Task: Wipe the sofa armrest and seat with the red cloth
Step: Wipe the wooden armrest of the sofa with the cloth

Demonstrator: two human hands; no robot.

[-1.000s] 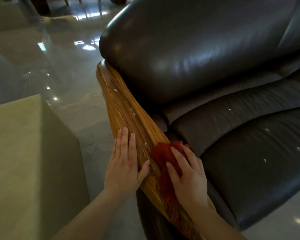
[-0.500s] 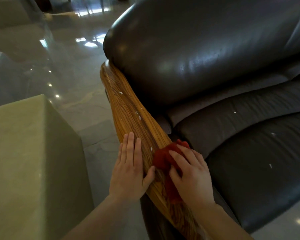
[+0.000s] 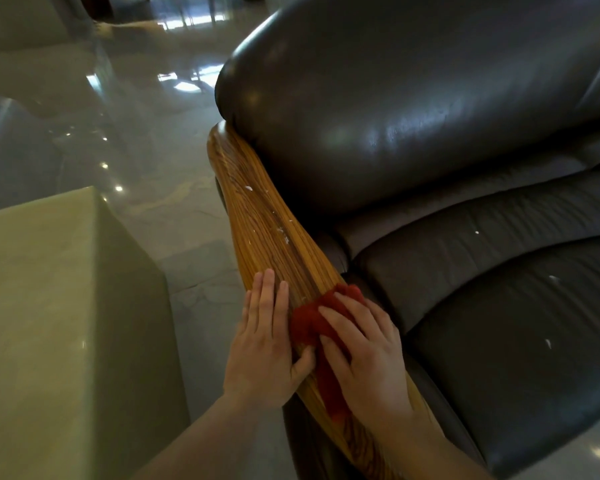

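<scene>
Head view: the wooden armrest point(image 3: 274, 237) runs from the lower middle up and left to the sofa's dark leather backrest point(image 3: 413, 98). The left hand point(image 3: 264, 351) lies flat on the armrest's outer edge, fingers straight and together, thumb spread toward the cloth; it grips nothing. The right hand point(image 3: 364, 358) presses down on the red cloth point(image 3: 309, 323), fingers spread over it, holding it against the top of the armrest. The cloth is bunched ahead of the fingers and trails back under the palm toward the wrist. The left thumb touches or nearly touches the cloth's edge; I cannot tell which.

Small white specks point(image 3: 284, 233) dot the armrest farther up, beyond both hands. More white flecks lie on the dark leather seat point(image 3: 516, 341) to the right of the armrest.

To the left stands a pale block-shaped table point(image 3: 49, 306), apart from the sofa. The glossy floor point(image 3: 136, 150) behind it reflects ceiling lights and bright windows.
</scene>
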